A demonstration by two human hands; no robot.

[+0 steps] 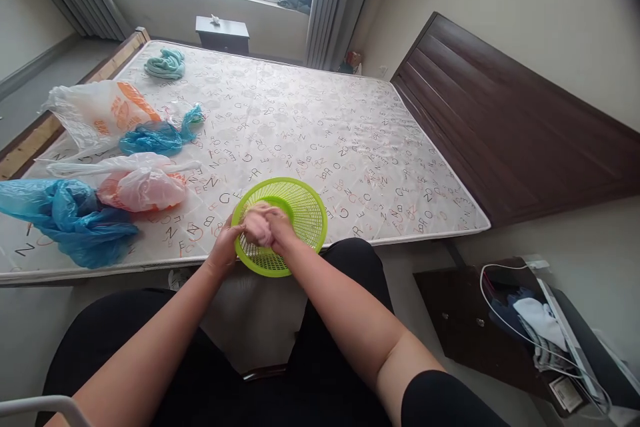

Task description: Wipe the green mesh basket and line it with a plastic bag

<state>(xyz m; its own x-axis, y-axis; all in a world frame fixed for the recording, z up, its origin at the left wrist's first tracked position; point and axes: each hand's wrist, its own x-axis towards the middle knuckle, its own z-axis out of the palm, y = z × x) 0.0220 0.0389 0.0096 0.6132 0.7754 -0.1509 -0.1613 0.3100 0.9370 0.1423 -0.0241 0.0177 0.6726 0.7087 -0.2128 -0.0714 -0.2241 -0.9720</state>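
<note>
Left hand [226, 244] grips green basket [309, 208]; right hand [283, 227] seemingly clutches pink cloth [258, 227].

Head-worn view, facing forward and down, near the hands [225, 244] [282, 227]

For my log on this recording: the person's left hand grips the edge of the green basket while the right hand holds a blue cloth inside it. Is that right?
Not quite: the cloth is pink, not blue, as the head view shows. The left hand does grip the edge of the green basket, and the right hand holds the cloth inside it.
</note>
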